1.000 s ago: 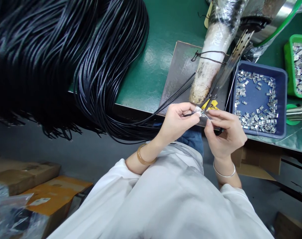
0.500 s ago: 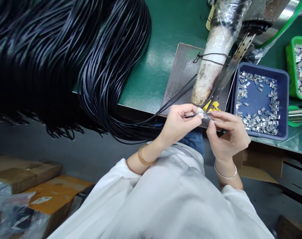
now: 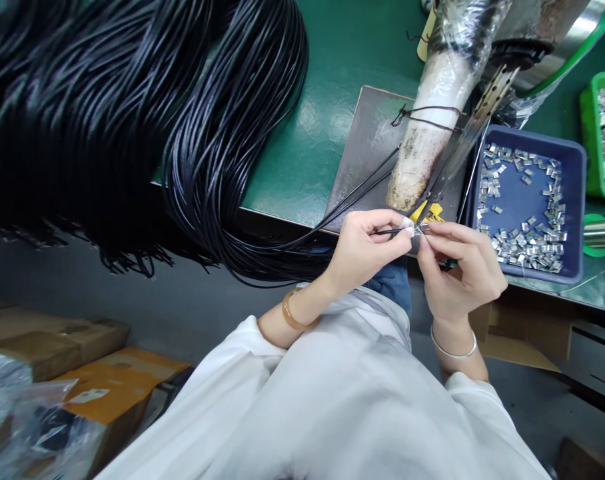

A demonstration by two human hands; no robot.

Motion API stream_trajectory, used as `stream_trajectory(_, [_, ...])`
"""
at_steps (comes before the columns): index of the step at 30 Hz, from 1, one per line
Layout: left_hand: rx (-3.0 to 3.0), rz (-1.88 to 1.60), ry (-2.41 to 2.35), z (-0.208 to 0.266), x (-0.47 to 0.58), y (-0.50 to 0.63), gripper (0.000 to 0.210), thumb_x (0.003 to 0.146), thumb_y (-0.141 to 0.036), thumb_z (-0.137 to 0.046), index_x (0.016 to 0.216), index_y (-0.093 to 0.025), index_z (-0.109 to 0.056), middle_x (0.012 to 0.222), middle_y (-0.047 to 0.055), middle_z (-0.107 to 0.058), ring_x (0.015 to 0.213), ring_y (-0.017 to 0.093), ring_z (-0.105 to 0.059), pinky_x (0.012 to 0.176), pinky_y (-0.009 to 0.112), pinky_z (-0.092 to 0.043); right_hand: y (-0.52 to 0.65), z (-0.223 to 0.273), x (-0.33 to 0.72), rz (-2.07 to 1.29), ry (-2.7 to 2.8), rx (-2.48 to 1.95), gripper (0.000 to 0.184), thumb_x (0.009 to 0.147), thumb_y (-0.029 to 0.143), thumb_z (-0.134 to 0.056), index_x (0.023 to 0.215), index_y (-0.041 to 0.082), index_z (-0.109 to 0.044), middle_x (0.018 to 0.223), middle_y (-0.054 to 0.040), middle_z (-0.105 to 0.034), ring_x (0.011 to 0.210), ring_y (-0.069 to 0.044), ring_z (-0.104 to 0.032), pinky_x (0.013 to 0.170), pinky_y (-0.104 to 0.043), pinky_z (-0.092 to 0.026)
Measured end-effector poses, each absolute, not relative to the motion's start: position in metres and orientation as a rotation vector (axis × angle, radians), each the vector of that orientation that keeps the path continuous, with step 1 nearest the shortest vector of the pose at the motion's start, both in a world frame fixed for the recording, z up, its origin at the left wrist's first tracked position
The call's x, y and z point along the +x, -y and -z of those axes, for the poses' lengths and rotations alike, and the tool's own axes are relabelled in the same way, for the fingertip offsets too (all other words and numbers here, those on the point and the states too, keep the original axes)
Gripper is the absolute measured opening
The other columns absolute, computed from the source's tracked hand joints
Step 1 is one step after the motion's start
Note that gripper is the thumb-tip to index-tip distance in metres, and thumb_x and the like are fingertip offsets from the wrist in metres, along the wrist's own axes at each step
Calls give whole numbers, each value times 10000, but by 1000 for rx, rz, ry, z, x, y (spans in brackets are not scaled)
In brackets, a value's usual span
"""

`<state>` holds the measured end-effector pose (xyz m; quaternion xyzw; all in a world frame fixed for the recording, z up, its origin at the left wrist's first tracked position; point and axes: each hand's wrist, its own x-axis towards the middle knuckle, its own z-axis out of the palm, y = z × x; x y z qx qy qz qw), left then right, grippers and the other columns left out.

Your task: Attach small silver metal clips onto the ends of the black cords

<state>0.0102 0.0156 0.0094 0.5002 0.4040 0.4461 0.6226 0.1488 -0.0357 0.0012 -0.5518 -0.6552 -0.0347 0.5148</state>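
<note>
My left hand (image 3: 370, 243) pinches the end of a black cable (image 3: 388, 231) between thumb and forefinger, with white wrapping on a fingertip. My right hand (image 3: 457, 263) meets it from the right, thumb and forefinger closed on a small shiny metal piece (image 3: 423, 228) at the cable's tip. Fine detail there is too small to make out. Just beyond the fingers, a yellow part (image 3: 432, 212) shows near the lower end of a plastic-wrapped tube (image 3: 415, 167). Two more cable ends (image 3: 367, 185) lie on the grey plate (image 3: 350, 160) to the left.
Thick bundles of black cable (image 3: 232, 120) cover the green table's (image 3: 327, 40) left side and hang over its edge. A blue tray (image 3: 575, 207) of small metal connector pieces stands right, beside a green bin (image 3: 588, 133). Cardboard boxes (image 3: 112, 387) sit on the floor at lower left.
The view has shifted slightly, so everything sits a little further right. Both hands keep their grips, and the right fingertips have turned slightly at the cable's tip.
</note>
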Motion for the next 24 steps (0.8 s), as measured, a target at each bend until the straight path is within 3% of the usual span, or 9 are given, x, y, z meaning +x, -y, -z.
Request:
stream_trajectory(10, [1120, -976, -882, -3, 6, -16, 92, 745, -187, -689, 684, -118, -683, 573, -23, -537, 532, 49, -447, 508, 159, -380, 40, 2, 147, 201, 1653, -1309, 205, 766, 83, -746, 871, 216, -631, 982, -7, -770, 847, -159, -750, 729, -258, -622])
stream_trajectory(16, [1070, -981, -800, -3, 7, -17, 91, 750, -191, -692, 705, -112, -678, 675, 7, -631, 593, 64, -535, 591, 171, -463, 41, 3, 148, 240, 1645, -1324, 212, 776, 87, -753, 900, 223, -647, 960, 1, -775, 838, -150, -750, 734, -246, -613])
stream_trajectory(21, [1117, -1051, -843, -4, 11, -15, 58, 761, -160, -677, 726, -116, -683, 577, -44, -523, 512, 30, -407, 482, 141, -347, 37, -3, 145, 177, 1620, -1376, 244, 757, 43, -755, 911, 220, -691, 975, -16, -765, 836, -151, -739, 689, -235, -601])
stream_trajectory(24, [1128, -1089, -842, -5, 11, -14, 52, 768, -160, -668, 764, -118, -698, 595, -42, -546, 511, 31, -402, 479, 143, -343, 36, -5, 143, 190, 1608, -1370, 249, 757, 49, -761, 922, 227, -703, 981, -14, -759, 856, -155, -737, 727, -249, -610])
